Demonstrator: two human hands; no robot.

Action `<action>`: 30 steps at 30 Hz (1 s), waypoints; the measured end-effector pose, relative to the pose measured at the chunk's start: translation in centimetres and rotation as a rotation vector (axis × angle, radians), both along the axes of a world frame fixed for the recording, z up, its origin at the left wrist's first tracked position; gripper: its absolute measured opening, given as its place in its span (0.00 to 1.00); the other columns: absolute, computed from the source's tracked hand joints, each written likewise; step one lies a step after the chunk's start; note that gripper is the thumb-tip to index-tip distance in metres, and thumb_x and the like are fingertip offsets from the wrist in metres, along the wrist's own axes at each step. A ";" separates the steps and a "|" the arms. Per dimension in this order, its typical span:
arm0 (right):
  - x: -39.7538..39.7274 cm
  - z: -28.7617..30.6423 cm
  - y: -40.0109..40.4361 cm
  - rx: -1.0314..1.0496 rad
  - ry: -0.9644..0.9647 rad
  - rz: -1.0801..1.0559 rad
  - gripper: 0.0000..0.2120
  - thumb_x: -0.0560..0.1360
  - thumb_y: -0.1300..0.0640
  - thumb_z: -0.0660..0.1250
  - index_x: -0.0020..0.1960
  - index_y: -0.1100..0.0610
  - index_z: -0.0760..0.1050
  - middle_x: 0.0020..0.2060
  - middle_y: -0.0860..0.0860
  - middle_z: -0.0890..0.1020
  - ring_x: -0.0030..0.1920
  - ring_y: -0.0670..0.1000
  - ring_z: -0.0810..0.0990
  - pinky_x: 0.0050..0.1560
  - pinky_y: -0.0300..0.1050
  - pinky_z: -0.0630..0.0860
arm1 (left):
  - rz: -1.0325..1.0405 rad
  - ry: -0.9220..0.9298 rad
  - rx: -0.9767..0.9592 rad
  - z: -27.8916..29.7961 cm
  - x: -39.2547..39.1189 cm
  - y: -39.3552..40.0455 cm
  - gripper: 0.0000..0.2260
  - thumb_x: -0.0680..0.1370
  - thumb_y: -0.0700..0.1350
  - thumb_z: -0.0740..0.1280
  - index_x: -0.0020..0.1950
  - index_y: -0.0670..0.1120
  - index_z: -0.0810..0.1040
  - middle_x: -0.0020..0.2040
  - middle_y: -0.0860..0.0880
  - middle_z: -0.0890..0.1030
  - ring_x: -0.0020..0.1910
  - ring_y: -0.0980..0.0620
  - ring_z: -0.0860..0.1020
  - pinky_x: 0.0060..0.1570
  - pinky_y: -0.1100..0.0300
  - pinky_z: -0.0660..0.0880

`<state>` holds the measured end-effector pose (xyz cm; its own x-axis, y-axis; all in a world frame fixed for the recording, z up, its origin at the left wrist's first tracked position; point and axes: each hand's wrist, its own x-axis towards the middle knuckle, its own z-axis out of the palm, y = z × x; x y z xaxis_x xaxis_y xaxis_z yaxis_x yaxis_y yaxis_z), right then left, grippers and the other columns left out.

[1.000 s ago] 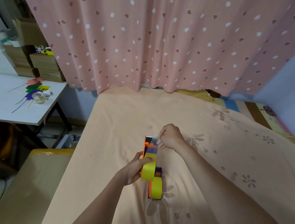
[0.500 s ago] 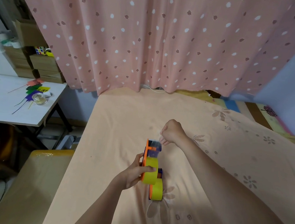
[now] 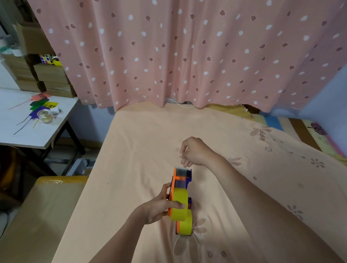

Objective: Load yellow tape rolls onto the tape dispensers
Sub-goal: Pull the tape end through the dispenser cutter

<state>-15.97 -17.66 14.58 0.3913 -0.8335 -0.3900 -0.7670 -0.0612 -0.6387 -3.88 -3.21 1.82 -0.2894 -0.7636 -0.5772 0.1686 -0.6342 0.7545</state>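
My left hand (image 3: 159, 207) grips an orange and blue tape dispenser (image 3: 182, 177) held above the bed, thumb across the yellow tape roll (image 3: 179, 205) mounted on it. A strip of tape runs from the roll up to the dispenser's front end. My right hand (image 3: 194, 152) hovers just beyond that front end, fingers loosely curled and apart, holding nothing that I can see. A second dispenser with a yellow roll (image 3: 185, 224) lies on the sheet right behind the held one, partly hidden by it.
The peach bed sheet (image 3: 137, 149) stretches ahead to a pink dotted curtain (image 3: 175, 47). A white table (image 3: 5, 121) with coloured tags and a small jar stands at the left, with cardboard boxes (image 3: 51, 74) behind. A yellow-wrapped box (image 3: 41, 214) sits beside the bed.
My right hand has let go of the tape end at the dispenser's front and lifted away from it, its fingers opening. The left hand has kept hold of the dispenser, drawing it slightly nearer.
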 end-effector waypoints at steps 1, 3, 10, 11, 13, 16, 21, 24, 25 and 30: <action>0.0 0.0 -0.2 -0.001 -0.007 0.002 0.06 0.78 0.68 0.60 0.46 0.66 0.76 0.34 0.58 0.83 0.34 0.56 0.84 0.42 0.49 0.84 | 0.003 0.015 0.003 -0.1 0.0 0.0 0.45 0.63 0.42 0.80 0.73 0.59 0.62 0.61 0.47 0.80 0.61 0.46 0.80 0.50 0.55 0.80; -0.3 0.2 -0.5 -0.004 -0.018 0.000 0.05 0.79 0.68 0.62 0.48 0.67 0.76 0.33 0.58 0.84 0.34 0.55 0.85 0.41 0.48 0.84 | 0.024 0.059 0.010 -0.2 0.2 0.0 0.44 0.64 0.39 0.79 0.73 0.59 0.63 0.61 0.46 0.80 0.61 0.45 0.80 0.50 0.54 0.81; -0.3 0.2 -0.6 0.014 -0.068 0.067 0.05 0.78 0.68 0.64 0.44 0.64 0.75 0.41 0.66 0.85 0.34 0.57 0.85 0.40 0.48 0.83 | -0.030 0.044 0.002 0.0 0.7 0.2 0.44 0.65 0.39 0.78 0.75 0.60 0.62 0.62 0.46 0.81 0.64 0.45 0.79 0.56 0.52 0.79; -0.1 0.1 -0.5 0.012 -0.073 0.082 0.05 0.79 0.68 0.64 0.44 0.64 0.75 0.42 0.67 0.85 0.35 0.59 0.85 0.42 0.50 0.83 | -0.039 0.040 -0.002 0.0 0.6 0.2 0.43 0.66 0.38 0.77 0.75 0.59 0.61 0.61 0.47 0.81 0.63 0.46 0.79 0.58 0.51 0.79; -0.1 -0.2 -0.5 0.004 -0.088 0.083 0.05 0.78 0.69 0.64 0.44 0.64 0.75 0.41 0.68 0.84 0.38 0.61 0.85 0.44 0.53 0.83 | -0.025 0.060 -0.005 0.1 0.6 0.4 0.42 0.68 0.36 0.75 0.76 0.58 0.62 0.63 0.46 0.80 0.65 0.44 0.78 0.63 0.48 0.76; -0.9 -0.1 -1.0 0.022 -0.107 0.072 0.04 0.78 0.67 0.67 0.44 0.66 0.76 0.38 0.64 0.84 0.35 0.61 0.84 0.43 0.52 0.84 | -0.006 0.147 -0.001 0.3 0.8 0.9 0.39 0.69 0.33 0.72 0.76 0.55 0.64 0.64 0.44 0.81 0.66 0.42 0.78 0.67 0.44 0.73; -2.7 0.1 -1.7 0.132 -0.174 -0.047 0.02 0.78 0.67 0.69 0.47 0.66 0.77 0.38 0.62 0.83 0.33 0.58 0.85 0.39 0.50 0.86 | -0.011 0.241 -0.006 1.0 1.3 1.1 0.33 0.73 0.36 0.69 0.76 0.54 0.66 0.65 0.45 0.80 0.62 0.44 0.81 0.57 0.51 0.79; -3.3 0.2 -1.7 0.184 -0.211 -0.091 0.02 0.78 0.67 0.68 0.47 0.67 0.76 0.37 0.63 0.84 0.35 0.60 0.85 0.41 0.50 0.86 | -0.033 0.272 0.008 1.4 1.6 0.9 0.30 0.76 0.39 0.69 0.76 0.55 0.66 0.65 0.46 0.81 0.62 0.45 0.82 0.56 0.51 0.80; -3.3 0.2 -1.7 0.193 -0.214 -0.109 0.02 0.78 0.67 0.68 0.47 0.67 0.76 0.36 0.63 0.84 0.35 0.60 0.86 0.40 0.50 0.86 | -0.034 0.276 0.017 1.4 1.7 0.8 0.30 0.76 0.40 0.69 0.76 0.54 0.66 0.65 0.46 0.82 0.61 0.45 0.82 0.55 0.51 0.80; -3.6 -0.3 -2.2 0.249 -0.236 -0.193 0.05 0.78 0.69 0.68 0.43 0.67 0.76 0.34 0.62 0.85 0.33 0.58 0.87 0.38 0.50 0.86 | -0.053 0.343 0.049 1.3 2.5 0.8 0.29 0.74 0.42 0.71 0.75 0.51 0.68 0.63 0.44 0.83 0.59 0.44 0.83 0.51 0.52 0.81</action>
<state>-19.60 -19.83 14.33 0.3402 -0.7916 -0.5077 -0.5794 0.2487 -0.7761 -1.40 -2.40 3.13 -0.5116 -0.7161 -0.4749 0.3730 -0.6830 0.6281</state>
